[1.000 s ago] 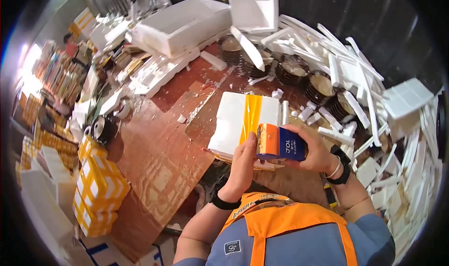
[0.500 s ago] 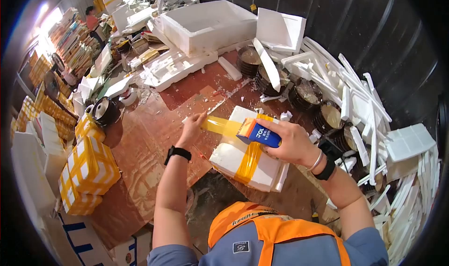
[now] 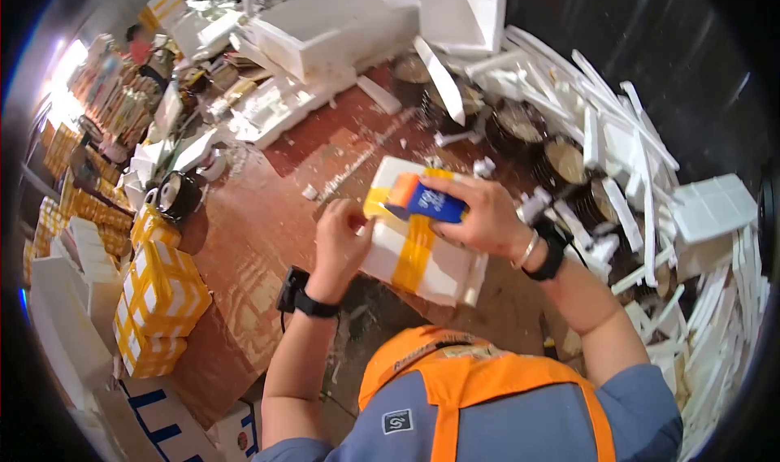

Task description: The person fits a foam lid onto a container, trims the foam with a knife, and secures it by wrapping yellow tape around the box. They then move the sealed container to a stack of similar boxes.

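Left hand (image 3: 341,238) has returned to the closed foam box (image 3: 443,271), grip unclear; right hand (image 3: 481,216) clasps tape dispenser (image 3: 424,200).

Daylight floods in from a blown-out opening (image 3: 63,76) at ten o'clock, washing out the white foam boxes (image 3: 341,23) at twelve o'clock, while the dark corrugated wall (image 3: 601,15) at two o'clock lies dim. Fisheye bending curves the scene, a black vignette rings it, and motion blur softens the blue-and-orange tape dispenser (image 3: 426,202), the left hand (image 3: 345,238) and the right hand (image 3: 479,218).
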### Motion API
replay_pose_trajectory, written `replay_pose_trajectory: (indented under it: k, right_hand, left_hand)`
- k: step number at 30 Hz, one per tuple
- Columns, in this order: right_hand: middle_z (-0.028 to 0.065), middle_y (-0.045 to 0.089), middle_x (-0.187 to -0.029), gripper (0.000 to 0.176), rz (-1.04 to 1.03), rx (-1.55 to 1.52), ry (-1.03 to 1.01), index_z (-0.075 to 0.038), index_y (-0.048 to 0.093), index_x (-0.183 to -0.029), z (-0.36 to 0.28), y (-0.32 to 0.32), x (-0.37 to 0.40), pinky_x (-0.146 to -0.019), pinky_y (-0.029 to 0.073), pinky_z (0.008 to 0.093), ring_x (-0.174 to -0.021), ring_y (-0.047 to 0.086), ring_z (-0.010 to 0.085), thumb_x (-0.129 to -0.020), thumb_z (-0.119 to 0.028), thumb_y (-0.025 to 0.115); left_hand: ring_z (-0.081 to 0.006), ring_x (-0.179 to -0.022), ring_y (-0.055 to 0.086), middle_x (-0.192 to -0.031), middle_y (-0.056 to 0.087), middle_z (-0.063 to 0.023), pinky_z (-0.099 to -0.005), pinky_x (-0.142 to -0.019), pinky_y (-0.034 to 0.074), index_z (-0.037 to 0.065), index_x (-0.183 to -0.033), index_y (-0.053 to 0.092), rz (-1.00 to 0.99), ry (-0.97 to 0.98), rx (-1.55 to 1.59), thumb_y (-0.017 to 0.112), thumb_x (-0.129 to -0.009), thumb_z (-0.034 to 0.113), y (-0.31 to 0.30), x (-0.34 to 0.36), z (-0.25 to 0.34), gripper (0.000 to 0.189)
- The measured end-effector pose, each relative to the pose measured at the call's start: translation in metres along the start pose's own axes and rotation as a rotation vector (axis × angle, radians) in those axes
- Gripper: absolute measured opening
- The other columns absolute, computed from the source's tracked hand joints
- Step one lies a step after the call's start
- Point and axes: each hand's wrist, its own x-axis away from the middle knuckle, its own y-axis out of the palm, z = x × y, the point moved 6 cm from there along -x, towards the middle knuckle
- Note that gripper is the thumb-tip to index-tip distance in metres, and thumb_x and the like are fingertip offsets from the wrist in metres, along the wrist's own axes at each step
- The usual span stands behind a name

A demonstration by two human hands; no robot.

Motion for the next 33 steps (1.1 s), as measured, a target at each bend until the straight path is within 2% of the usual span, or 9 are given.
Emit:
replay_pose_trajectory:
  k: [2, 5, 7, 12, 17, 24, 26, 30, 33]
  right_hand:
    - [0.0146, 0.068, -0.093, 0.052, 0.09, -0.019, -0.024, -0.019, 0.066, -0.123, 0.003, 0.001, 0.001, -0.073, 0.056, 0.0416, -0.081, 0.068, 0.0341, -0.073, -0.026, 0.077]
    - [0.0148, 0.068, -0.098, 0.056, 0.008, -0.007, 0.022, -0.019, 0.064, -0.126, 0.004, 0.002, 0.002, -0.076, 0.056, 0.0404, -0.085, 0.068, 0.0334, -0.072, -0.027, 0.075]
    - [0.0141, 0.069, -0.103, 0.058, -0.009, -0.012, 0.054, -0.019, 0.063, -0.127, 0.006, -0.002, 0.002, -0.079, 0.056, 0.0394, -0.089, 0.068, 0.0334, -0.071, -0.027, 0.076]
    - [0.0171, 0.07, -0.097, 0.056, -0.29, -0.009, 0.066, -0.019, 0.064, -0.126, 0.013, -0.035, 0.01, -0.079, 0.056, 0.04, -0.088, 0.069, 0.0348, -0.073, -0.03, 0.073]
    - [0.0145, 0.062, -0.081, 0.068, -0.177, 0.157, -0.024, -0.021, 0.055, -0.138, 0.027, -0.096, 0.098, -0.067, 0.053, 0.0418, -0.071, 0.065, 0.0333, -0.075, -0.029, 0.078]
    - [0.0185, 0.057, -0.098, 0.079, 0.074, -0.088, 0.071, -0.017, 0.042, -0.147, 0.123, 0.033, 0.218, -0.072, 0.051, 0.0453, -0.086, 0.061, 0.0369, -0.079, -0.028, 0.08]
    - [0.0196, 0.057, -0.103, 0.081, 0.155, -0.161, 0.042, -0.015, 0.04, -0.147, 0.146, 0.071, 0.227, -0.074, 0.051, 0.0459, -0.09, 0.062, 0.0378, -0.079, -0.026, 0.081]
    - [0.0212, 0.058, -0.113, 0.085, 0.211, -0.16, 0.114, -0.012, 0.037, -0.147, 0.14, 0.079, 0.213, -0.079, 0.052, 0.0458, -0.098, 0.062, 0.0391, -0.077, -0.019, 0.084]
    - [0.0213, 0.059, -0.118, 0.082, 0.267, -0.205, 0.12, -0.012, 0.038, -0.146, 0.135, 0.081, 0.217, -0.086, 0.052, 0.0433, -0.105, 0.062, 0.0393, -0.078, -0.019, 0.083]
  left_hand:
    - [-0.0307, -0.081, 0.062, -0.083, 0.063, -0.014, -0.0425, -0.068, 0.049, 0.002, -0.087, 0.062, -0.166, -0.139, 0.39, 0.076, -0.079, 0.019, 0.038, 0.04, 0.064, 0.022]
    - [-0.0316, -0.094, 0.061, -0.091, 0.065, -0.0124, -0.0446, -0.076, 0.045, 0.005, -0.092, 0.068, -0.372, 0.116, 0.023, 0.079, -0.074, 0.028, 0.097, 0.068, 0.126, 0.031]
    - [-0.0319, -0.094, 0.062, -0.085, 0.067, -0.0112, -0.0433, -0.08, 0.046, 0.004, -0.089, 0.071, -0.002, 0.225, -0.312, 0.083, -0.068, 0.034, 0.115, 0.068, 0.137, 0.038]
    - [-0.031, -0.093, 0.061, -0.079, 0.066, -0.0086, -0.0438, -0.082, 0.044, 0.006, -0.076, 0.071, -0.002, 0.157, -0.125, 0.083, -0.066, 0.027, 0.123, 0.07, 0.117, 0.026]
    - [-0.0289, -0.077, 0.055, -0.066, 0.057, -0.007, -0.0422, -0.073, 0.04, 0.007, -0.057, 0.056, 0.014, 0.098, -0.032, 0.086, -0.061, 0.02, 0.123, 0.07, 0.114, 0.032]
    - [-0.0287, -0.075, 0.054, -0.066, 0.055, -0.0059, -0.0399, -0.07, 0.039, 0.008, -0.055, 0.053, 0.033, 0.195, -0.101, 0.083, -0.064, 0.018, 0.121, 0.069, 0.121, 0.032]
    - [-0.0259, -0.077, 0.055, -0.072, 0.057, -0.0084, -0.0391, -0.075, 0.041, 0.007, -0.065, 0.057, -0.094, 0.25, -0.095, 0.08, -0.07, 0.018, 0.106, 0.07, 0.11, 0.026]
    - [-0.0191, -0.103, 0.059, -0.108, 0.063, -0.0074, -0.0397, -0.098, 0.042, 0.007, -0.116, 0.059, 0.406, -0.349, 0.539, 0.066, -0.095, 0.034, 0.017, 0.1, -0.009, 0.035]
    - [-0.0198, -0.124, 0.051, -0.134, 0.056, -0.0067, -0.0381, -0.108, 0.036, 0.006, -0.14, 0.048, 0.236, -0.781, 0.889, 0.051, -0.101, 0.049, 0.075, 0.126, -0.129, 0.058]
